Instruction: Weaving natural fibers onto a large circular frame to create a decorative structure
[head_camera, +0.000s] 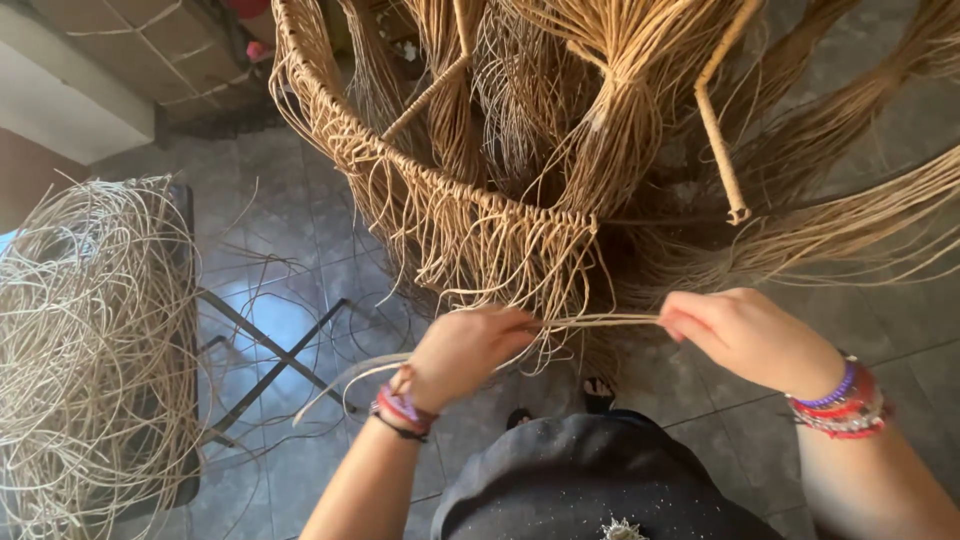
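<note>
A large half-woven wicker basket frame (470, 215) of tan cane hangs in front of me, with loose strands drooping from its woven rim. A thin bundle of cane strands (605, 321) is stretched level between my two hands, just under the rim. My left hand (462, 352) pinches one end of the strands close to the weave. The other end is gripped and pulled rightward by my right hand (745, 335). Both wrists wear coloured bead bracelets.
A tangled heap of pale loose cane (85, 340) lies on a dark stand at the left, with a black metal frame (265, 360) beside it. Grey floor tiles (290, 240) lie below. Bare cane ribs (722, 130) stick up inside the basket.
</note>
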